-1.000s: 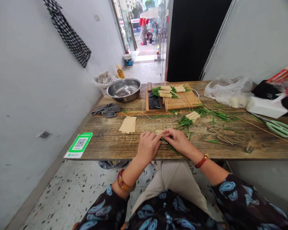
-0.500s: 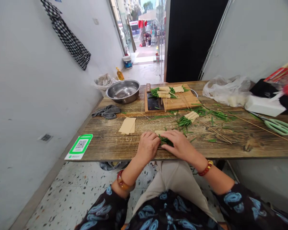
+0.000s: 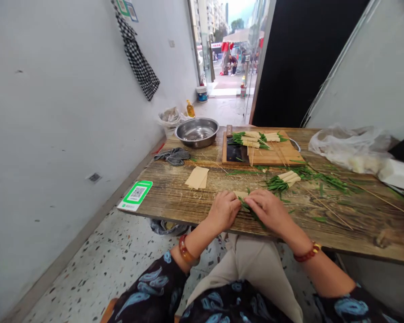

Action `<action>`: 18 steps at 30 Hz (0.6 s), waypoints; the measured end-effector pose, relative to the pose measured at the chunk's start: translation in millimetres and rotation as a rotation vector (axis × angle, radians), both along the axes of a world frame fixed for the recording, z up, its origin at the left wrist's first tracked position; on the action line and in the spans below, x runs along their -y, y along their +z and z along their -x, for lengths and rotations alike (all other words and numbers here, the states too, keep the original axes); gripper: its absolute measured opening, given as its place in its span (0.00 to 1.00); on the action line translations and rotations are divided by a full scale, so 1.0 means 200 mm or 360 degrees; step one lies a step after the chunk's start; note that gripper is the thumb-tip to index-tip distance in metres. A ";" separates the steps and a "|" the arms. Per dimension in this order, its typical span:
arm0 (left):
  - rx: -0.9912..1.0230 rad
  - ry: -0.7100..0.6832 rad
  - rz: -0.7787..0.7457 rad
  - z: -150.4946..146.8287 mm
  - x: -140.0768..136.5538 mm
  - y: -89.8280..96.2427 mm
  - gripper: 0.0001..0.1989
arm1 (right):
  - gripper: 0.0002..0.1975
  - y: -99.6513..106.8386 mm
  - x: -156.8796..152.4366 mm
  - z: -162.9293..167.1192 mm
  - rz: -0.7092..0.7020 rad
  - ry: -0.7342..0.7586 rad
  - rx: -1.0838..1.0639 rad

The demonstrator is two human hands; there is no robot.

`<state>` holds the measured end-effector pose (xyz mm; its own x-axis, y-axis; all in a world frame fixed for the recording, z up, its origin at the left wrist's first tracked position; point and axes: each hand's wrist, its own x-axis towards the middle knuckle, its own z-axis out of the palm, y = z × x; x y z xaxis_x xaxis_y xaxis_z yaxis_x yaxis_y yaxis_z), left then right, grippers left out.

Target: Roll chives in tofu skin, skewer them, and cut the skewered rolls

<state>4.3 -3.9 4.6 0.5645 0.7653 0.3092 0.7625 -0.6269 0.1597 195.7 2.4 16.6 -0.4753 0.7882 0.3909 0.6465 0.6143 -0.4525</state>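
At the table's near edge, my left hand (image 3: 224, 209) is closed, its curled fingers on the left end of a pale tofu-skin sheet (image 3: 241, 194). Opposite it, my right hand (image 3: 268, 208) has its fingers closed over green chives (image 3: 245, 205) lying on the sheet. Much of the sheet and the chives is hidden under both hands. Beyond my right hand lies a skewered row of chive-filled tofu rolls (image 3: 289, 177). Two loose tofu-skin sheets (image 3: 197, 176) overlap to the left of my hands.
A wooden cutting board (image 3: 272, 157) bears more skewered rolls (image 3: 251, 139) and a cleaver (image 3: 235, 150). A steel basin (image 3: 197, 142) and grey cloth (image 3: 173, 156) stand left of it. Loose chives (image 3: 333, 180), thin skewers (image 3: 330, 210) and a plastic bag (image 3: 350, 143) lie on the right.
The view has swung left, so the table sits further right in it. My right fingers have drawn together over the chives, which now slant toward the table's edge. Both hands stay around the sheet.
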 end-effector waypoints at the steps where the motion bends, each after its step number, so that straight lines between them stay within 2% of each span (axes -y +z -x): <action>1: -0.0008 -0.0006 -0.0006 0.00 0.00 0.00 0.14 | 0.12 0.03 -0.05 0.01 -0.0013 0.0023 -0.0003; 4: 0.0011 -0.0009 -0.0039 0.00 -0.01 -0.04 0.13 | 0.12 0.12 -0.19 0.11 -0.0050 0.0194 0.0107; 7: 0.0109 -0.0011 -0.0105 -0.01 -0.03 -0.10 0.12 | 0.11 0.17 -0.31 0.31 -0.0041 0.0323 0.0315; 11: 0.0325 -0.0085 -0.0140 0.00 -0.04 -0.15 0.13 | 0.18 0.15 -0.40 0.63 0.0009 0.0422 0.0488; 14: 0.0471 -0.0101 -0.0062 0.01 -0.03 -0.15 0.17 | 0.23 0.12 -0.44 0.78 0.0064 0.0438 0.0545; 16: 0.0527 -0.0089 0.0010 0.01 -0.02 -0.15 0.19 | 0.19 0.10 -0.46 0.84 0.0082 0.0452 0.0559; 18: 0.0555 -0.0063 0.0057 0.02 -0.02 -0.16 0.19 | 0.09 0.07 -0.47 0.87 0.0087 0.0454 0.0542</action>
